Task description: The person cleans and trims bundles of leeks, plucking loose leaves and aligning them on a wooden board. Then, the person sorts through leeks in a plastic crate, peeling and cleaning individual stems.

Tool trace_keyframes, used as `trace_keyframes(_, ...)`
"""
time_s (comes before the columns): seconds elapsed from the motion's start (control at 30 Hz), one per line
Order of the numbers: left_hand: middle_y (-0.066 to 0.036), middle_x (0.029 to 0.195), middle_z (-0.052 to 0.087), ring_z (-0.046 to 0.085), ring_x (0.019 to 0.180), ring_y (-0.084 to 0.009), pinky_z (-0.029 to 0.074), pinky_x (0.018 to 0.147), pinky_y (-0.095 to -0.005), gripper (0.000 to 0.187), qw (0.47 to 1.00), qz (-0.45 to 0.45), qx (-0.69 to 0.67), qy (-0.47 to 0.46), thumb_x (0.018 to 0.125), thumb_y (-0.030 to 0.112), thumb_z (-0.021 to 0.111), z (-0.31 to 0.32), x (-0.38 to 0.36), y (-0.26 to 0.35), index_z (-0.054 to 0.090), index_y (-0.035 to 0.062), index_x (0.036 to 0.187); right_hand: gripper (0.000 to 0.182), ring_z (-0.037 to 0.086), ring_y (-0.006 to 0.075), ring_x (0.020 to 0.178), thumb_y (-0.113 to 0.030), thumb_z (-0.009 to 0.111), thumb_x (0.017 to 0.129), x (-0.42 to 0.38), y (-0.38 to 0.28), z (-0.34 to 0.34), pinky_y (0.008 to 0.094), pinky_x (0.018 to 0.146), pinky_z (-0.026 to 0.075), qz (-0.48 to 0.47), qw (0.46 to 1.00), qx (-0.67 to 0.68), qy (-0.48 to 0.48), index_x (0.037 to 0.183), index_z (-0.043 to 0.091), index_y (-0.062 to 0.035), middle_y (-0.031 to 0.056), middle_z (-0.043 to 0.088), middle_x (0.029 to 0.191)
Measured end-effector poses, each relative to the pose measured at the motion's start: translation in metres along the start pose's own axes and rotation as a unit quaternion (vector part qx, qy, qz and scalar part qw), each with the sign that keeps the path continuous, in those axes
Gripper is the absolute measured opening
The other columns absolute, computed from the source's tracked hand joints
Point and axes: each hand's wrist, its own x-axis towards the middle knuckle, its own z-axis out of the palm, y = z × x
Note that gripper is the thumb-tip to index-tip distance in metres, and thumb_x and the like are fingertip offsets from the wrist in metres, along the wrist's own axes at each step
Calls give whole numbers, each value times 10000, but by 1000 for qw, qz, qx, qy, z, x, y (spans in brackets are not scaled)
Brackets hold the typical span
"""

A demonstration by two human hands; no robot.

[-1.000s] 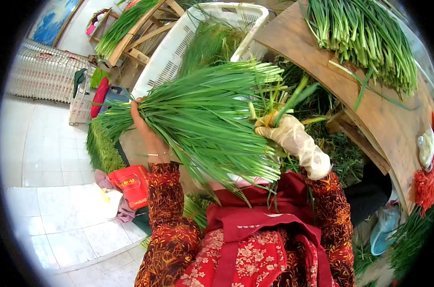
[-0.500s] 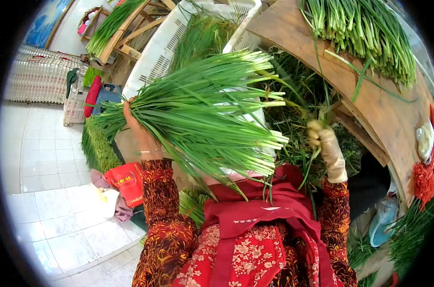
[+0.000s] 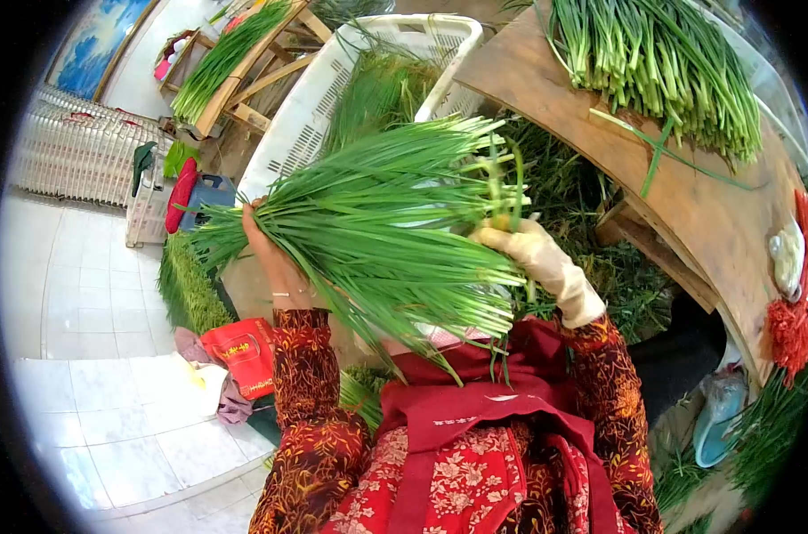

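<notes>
A big fanned bunch of garlic chives (image 3: 386, 209) lies across my front, leaf tips to the left and pale stem ends to the right. My left hand (image 3: 263, 242) is closed around the leafy end. At the stem ends my right hand (image 3: 546, 262), in a pale glove, has its fingers closed on a few stalks, somewhat blurred. One yellowish-green stalk stands up by those fingers.
A white plastic basket (image 3: 284, 147) with loose greens stands ahead. At the right, a wooden board (image 3: 591, 147) bears more chives (image 3: 653, 76) and red ties (image 3: 791, 334). Trimmings (image 3: 631, 267) lie below it. A red bag (image 3: 244, 356) sits at left.
My right hand has moved left from over the trimmings to the stem ends and closed on stalks there. My left hand still holds the bunch, slightly lower in view.
</notes>
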Motion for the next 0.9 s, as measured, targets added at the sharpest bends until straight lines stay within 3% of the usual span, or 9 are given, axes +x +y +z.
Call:
trace_keyframes(0.13,-22,894,556,546,818,-138,457,746,-285,298,1000,-24,7,7,927,374,356,0,-5,-1,482,105,952,218,517,97,635,-286,506,858,-50,60,-52,202,581,399,40,993,115,-12,802,569,-84,10,548,712)
trace_keyframes(0.33,-28,943,554,544,841,-144,453,759,-283,343,999,8,32,-6,920,410,360,4,-11,-3,481,105,1019,227,476,98,575,-221,535,866,-75,85,-78,219,568,432,28,908,258,330,1013,581,-55,-5,505,660)
trace_keyframes(0.47,-30,933,550,539,826,-147,449,743,-281,353,1000,-24,15,-3,917,419,363,10,-10,3,476,101,1023,261,529,100,714,-228,552,857,-16,29,-55,235,651,451,-13,959,96,266,1072,578,-81,-3,583,837)
trace_keyframes(0.53,-29,914,548,536,819,-149,448,739,-282,343,1000,-15,20,7,914,414,371,21,-17,7,483,104,1006,315,578,166,820,-273,578,833,21,16,-39,272,753,452,-142,964,-10,222,1082,580,-79,64,622,915)
trace_keyframes(0.6,-30,905,549,535,812,-148,446,730,-280,332,999,-9,24,47,912,406,379,24,-17,11,491,104,993,388,585,234,908,-347,592,807,30,-27,-17,302,827,428,-38,909,-348,224,1072,581,-64,142,623,948)
trace_keyframes(0.67,-8,895,550,533,808,-132,440,734,-271,288,999,-1,17,40,907,396,406,18,-13,10,513,131,943,428,584,295,892,-435,570,794,53,-49,-12,359,793,439,87,834,-536,97,1063,590,-102,153,624,937)
trace_keyframes(0.77,-1,842,534,524,773,-142,442,712,-288,217,997,0,-64,41,903,328,433,3,3,3,500,127,859,436,588,304,865,-451,557,799,51,-52,-10,368,759,450,77,826,-552,83,1051,592,-97,154,627,904)
trace_keyframes(0.83,-1,838,535,523,774,-142,439,718,-287,213,995,-16,-85,42,905,322,432,-2,8,1,503,128,856,459,594,305,840,-463,539,809,42,-38,-16,364,729,456,63,913,-382,127,1042,589,-71,181,620,876)
trace_keyframes(0.9,-2,831,538,520,777,-141,434,728,-283,210,993,-27,-106,42,909,315,427,8,-1,4,506,129,854,467,599,294,800,-464,536,813,43,0,-23,356,703,459,37,908,-383,168,1052,587,-65,179,620,842)
